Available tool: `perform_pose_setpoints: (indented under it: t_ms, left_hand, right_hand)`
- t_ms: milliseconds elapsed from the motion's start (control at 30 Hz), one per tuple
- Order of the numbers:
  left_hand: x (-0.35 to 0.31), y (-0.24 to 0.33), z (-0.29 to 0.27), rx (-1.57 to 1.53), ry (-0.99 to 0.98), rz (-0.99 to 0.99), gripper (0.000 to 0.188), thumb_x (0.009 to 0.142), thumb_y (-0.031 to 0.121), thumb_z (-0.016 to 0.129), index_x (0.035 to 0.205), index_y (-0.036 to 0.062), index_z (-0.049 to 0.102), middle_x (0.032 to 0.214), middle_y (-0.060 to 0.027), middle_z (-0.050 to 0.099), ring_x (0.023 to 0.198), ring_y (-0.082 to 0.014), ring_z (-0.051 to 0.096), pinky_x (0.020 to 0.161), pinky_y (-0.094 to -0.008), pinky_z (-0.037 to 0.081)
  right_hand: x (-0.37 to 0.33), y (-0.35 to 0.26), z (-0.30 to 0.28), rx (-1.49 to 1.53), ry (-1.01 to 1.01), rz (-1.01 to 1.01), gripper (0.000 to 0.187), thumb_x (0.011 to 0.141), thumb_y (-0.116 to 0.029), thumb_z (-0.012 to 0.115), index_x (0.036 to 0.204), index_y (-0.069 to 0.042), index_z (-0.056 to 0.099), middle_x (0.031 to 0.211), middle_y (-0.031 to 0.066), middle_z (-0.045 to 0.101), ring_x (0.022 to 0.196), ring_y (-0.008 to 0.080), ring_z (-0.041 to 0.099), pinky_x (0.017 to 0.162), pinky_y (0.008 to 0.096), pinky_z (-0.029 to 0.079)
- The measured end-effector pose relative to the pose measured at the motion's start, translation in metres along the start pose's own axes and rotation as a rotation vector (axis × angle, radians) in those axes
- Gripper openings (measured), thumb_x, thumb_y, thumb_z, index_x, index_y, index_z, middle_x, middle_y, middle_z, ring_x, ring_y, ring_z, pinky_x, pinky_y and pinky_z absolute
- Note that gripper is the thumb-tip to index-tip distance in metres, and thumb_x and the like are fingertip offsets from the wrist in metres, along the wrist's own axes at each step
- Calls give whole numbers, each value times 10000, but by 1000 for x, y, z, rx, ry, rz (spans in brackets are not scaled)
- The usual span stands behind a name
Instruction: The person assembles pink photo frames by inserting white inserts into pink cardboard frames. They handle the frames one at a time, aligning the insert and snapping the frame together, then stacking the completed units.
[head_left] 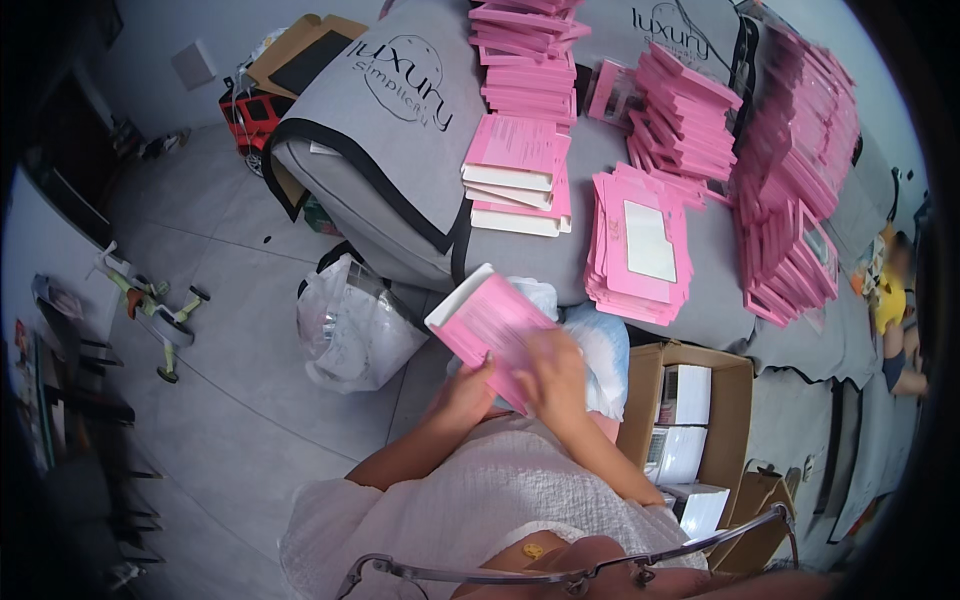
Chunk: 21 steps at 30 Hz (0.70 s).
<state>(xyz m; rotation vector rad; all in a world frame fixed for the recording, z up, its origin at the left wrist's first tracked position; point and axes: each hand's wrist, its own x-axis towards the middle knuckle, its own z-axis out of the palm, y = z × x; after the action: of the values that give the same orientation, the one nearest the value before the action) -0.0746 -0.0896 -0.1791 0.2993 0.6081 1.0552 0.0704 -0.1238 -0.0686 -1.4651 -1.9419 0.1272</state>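
A flat pink carton (485, 318) with a white flap at its upper left end lies tilted in front of me, over my lap. My left hand (466, 392) is closed on its lower left edge, thumb on top. My right hand (553, 378) touches the carton's lower right part, its fingers smeared by motion. Just beyond, pink cartons with white edges (512, 150) lie piled on the grey sofa cover (390, 190). To their right is a stack of flat pink cartons with a cut-out window (612, 255).
More pink cartons rise in leaning stacks (690, 120) and at the far right (800, 140). An opened cardboard box (742, 415) holding white packs stands by my right arm. A filled plastic bag (350, 345), a balance bike (155, 318) and a red toy car (252, 122) are at left. Another person (889, 300) is at right.
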Motion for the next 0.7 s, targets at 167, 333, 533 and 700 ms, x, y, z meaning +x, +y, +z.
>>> perform_pose_setpoints:
  t_ms: [167,333,533,700]
  left_hand:
    - [-13,7,5,114,189,-113,323,964,96,450,1282,46,433,1233,-124,518,1117,-254,533,953,-397,446]
    - [-12,16,-17,209,231,50,240,932,49,517,1152,-41,541,1107,-120,606,982,-203,592,892,-333,463]
    - [-14,58,-3,588,87,284,268,914,39,537,1161,-67,535,1111,-93,599,979,-152,565,881,-287,439]
    - [28,109,49,718,-60,468,367,921,72,543,1241,-46,407,1182,-112,532,1077,-158,506,933,-295,409]
  right_hand:
    - [18,28,74,-161,-295,-151,525,907,-355,469,1369,-112,410,1439,100,359,1345,300,301,1099,499,177]
    - [26,74,92,-203,-210,85,541,930,-369,434,1401,-113,361,1475,118,295,1370,316,249,1084,528,208]
    - [-10,97,74,-41,-8,174,498,929,-261,482,1326,28,399,1397,299,308,1291,417,330,1051,468,288]
    - [12,73,37,620,102,406,374,956,-202,470,1253,22,438,959,189,571,828,244,585,719,359,480]
